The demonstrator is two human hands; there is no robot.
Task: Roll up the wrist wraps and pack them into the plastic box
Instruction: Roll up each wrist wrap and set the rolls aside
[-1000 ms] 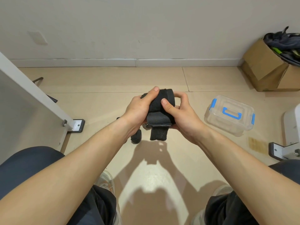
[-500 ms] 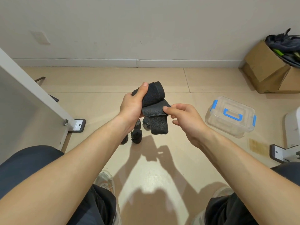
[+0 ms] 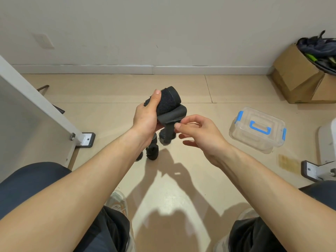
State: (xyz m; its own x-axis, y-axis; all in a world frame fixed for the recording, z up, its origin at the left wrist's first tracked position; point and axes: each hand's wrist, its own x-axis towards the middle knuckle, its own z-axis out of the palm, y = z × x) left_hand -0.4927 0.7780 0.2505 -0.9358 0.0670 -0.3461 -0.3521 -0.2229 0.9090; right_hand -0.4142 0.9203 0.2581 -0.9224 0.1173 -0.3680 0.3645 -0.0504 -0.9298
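The person's knees (image 3: pixel 27 186) in dark cloth and pale shoes (image 3: pixel 118 202) sit at the near edge, with both bare forearms reaching out over the beige floor (image 3: pixel 181 197).

Just beyond them, in mid-air at the centre, the left hand (image 3: pixel 145 117) grips the wrist wrap (image 3: pixel 167 104). It is a thick black roll, tilted with one end pointing far and right. The outer layer is fuzzy black fabric, with a smoother grey flap across its near side and a narrow black tail (image 3: pixel 170 132) hanging down from it. The left thumb lies along the top of the roll. The other left fingers curl round its hidden far side, so their tips are out of sight.

The right hand (image 3: pixel 201 135) is just right of the roll, palm turned left. Its thumb and forefinger pinch the lower edge of the grey flap, where the tail begins. The remaining three fingers are loosely curled and hold nothing. The tail's lower end is blurred.

On the floor below the hands lie more rolled wraps (image 3: pixel 152 151), small and dark. The left wrist partly covers them, so their number is unclear.

To the right, well apart from the hands, the plastic box (image 3: pixel 258 130) stands on the floor. It is clear, with its lid on, and has blue latches and a blue handle.

At the left a white panel (image 3: pixel 27 106) slants up from a bracketed foot (image 3: pixel 87 140). Far right, against the wall, a cardboard box (image 3: pixel 298 77) holds dark items and is cut off by the frame.
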